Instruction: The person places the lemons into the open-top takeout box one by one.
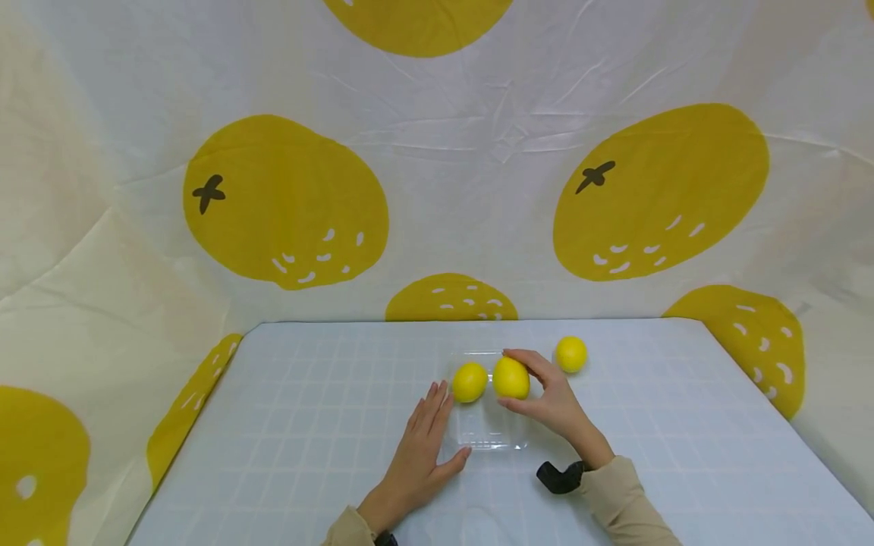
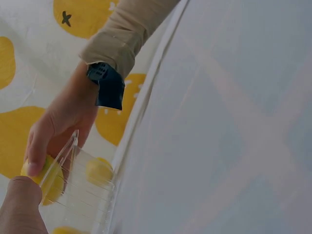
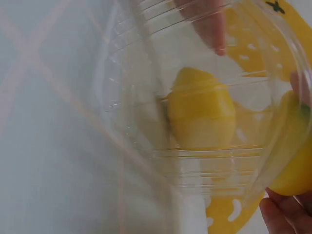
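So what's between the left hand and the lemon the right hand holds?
Another lemon, in the clear box: the head view shows it between the left hand and the held lemon.

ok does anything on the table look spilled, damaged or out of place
Nothing looks spilled or damaged. One round yellow fruit sits on the pale checked cloth, outside the clear plastic box, while a second fruit lies inside; slightly apart, but hardly odd.

Booth-like space, fruit-print cloth (image 1: 471,220) around table (image 1: 293,440)
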The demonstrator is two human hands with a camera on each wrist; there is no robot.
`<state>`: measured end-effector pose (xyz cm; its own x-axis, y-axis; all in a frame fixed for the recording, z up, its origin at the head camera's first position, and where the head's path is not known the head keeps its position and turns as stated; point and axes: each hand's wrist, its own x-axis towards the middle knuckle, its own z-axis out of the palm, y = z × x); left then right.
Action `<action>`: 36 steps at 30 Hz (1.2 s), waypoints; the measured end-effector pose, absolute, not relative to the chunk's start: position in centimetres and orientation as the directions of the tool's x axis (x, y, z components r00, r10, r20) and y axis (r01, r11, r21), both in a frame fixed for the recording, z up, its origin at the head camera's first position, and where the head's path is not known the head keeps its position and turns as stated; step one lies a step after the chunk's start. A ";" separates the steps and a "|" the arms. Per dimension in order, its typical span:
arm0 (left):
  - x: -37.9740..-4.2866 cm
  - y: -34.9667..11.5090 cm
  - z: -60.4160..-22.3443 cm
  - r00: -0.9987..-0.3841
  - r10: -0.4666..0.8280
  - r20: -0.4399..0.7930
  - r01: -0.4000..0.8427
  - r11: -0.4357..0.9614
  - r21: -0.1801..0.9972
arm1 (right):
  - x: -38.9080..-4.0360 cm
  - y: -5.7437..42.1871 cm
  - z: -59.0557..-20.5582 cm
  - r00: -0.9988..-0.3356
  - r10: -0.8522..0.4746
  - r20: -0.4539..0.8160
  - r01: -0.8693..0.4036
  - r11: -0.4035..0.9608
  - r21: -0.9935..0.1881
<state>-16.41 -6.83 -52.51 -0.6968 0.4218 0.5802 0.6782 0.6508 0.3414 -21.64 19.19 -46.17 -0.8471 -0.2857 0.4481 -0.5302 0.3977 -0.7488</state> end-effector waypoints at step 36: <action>-16.2 -6.8 -52.0 -0.726 0.433 0.534 0.659 0.660 0.360 | -21.1 17.4 -47.0 -0.799 -0.512 0.316 -0.599 0.727 -0.335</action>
